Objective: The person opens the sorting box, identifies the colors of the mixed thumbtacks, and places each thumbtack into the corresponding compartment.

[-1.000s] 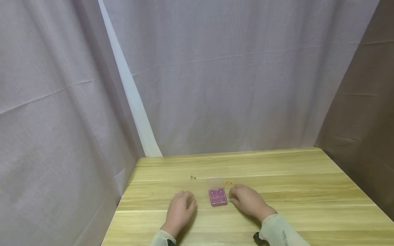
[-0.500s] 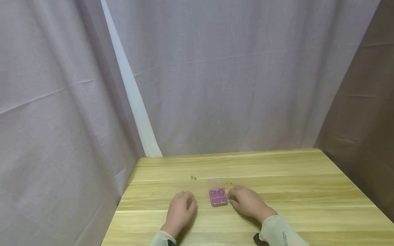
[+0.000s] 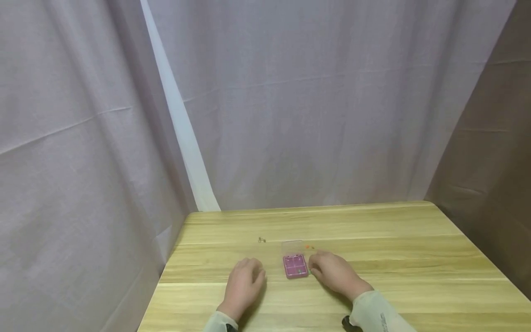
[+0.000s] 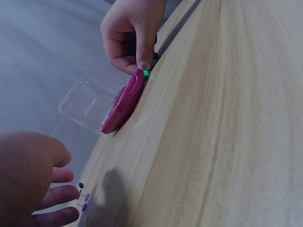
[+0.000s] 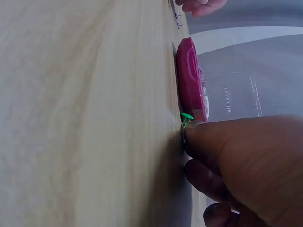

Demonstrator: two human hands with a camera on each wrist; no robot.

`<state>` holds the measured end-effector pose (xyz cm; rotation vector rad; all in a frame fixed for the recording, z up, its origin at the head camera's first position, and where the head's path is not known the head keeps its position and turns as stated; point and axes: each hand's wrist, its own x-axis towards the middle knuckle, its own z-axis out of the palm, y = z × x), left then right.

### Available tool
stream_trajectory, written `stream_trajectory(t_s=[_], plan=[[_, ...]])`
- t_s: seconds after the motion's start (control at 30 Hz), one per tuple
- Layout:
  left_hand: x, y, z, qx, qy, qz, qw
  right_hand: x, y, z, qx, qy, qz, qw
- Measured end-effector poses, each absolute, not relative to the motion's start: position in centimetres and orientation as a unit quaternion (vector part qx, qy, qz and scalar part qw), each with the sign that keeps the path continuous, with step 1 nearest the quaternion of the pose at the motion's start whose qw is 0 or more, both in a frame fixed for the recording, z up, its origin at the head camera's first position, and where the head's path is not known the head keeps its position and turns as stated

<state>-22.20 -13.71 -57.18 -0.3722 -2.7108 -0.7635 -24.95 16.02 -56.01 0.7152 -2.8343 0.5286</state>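
Note:
A small magenta compartment box (image 3: 296, 266) stands on the table with its clear lid (image 4: 84, 106) swung back. Something green lies in its near right compartment. Just right of the box, my right hand (image 3: 335, 273) pinches a green thumbtack (image 5: 187, 116) low at the tabletop, between thumb and forefinger; its pin is partly hidden by the fingertips. On the other side, my left hand (image 3: 244, 286) hovers or rests near the tabletop with loosely bent fingers, holding nothing. Beyond its fingers in the left wrist view lie purple thumbtacks (image 4: 85, 202) and a dark one (image 4: 81, 185).
Behind the right hand, an orange piece (image 3: 307, 247) and a tiny dark piece lie beside the lid. The wooden table (image 3: 373, 226) ends at a grey curtain (image 3: 290, 138) at the back, with more curtain along both sides.
The right hand's fingertips have shifted slightly at the green thumbtack beside the box. The left hand stays where it was. The head view has turned very slightly.

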Motion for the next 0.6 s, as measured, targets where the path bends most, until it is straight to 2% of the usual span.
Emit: stream_trajectory(t_s=[0.6], plan=[[-21.8, -14.0, -56.6, -0.124, -0.943, -0.274, 0.142, -24.8, 15.3, -54.6, 0.237, -0.943, 0.201, 0.122]])
